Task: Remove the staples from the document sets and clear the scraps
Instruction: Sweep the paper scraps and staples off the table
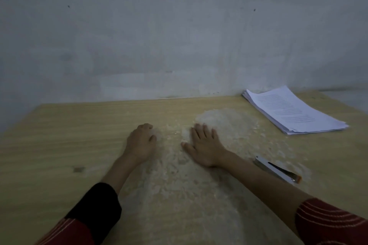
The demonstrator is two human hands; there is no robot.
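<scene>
A stack of white printed document sheets [292,112] lies at the far right of the wooden table [59,137]. A metal staple remover [277,171] rests on the table to the right of my right forearm. My left hand [140,143] lies on the table with its fingers curled, and whether it holds anything is hidden. My right hand [205,145] lies flat, palm down, fingers spread, holding nothing. One small glint, perhaps a staple [175,133], shows between the hands. The picture is dim and blurred.
A worn, pale rough patch [219,125] spreads over the table's middle under and beyond both hands. A grey wall [179,36] stands right behind the table's far edge. A small dark mark [78,169] sits at front left.
</scene>
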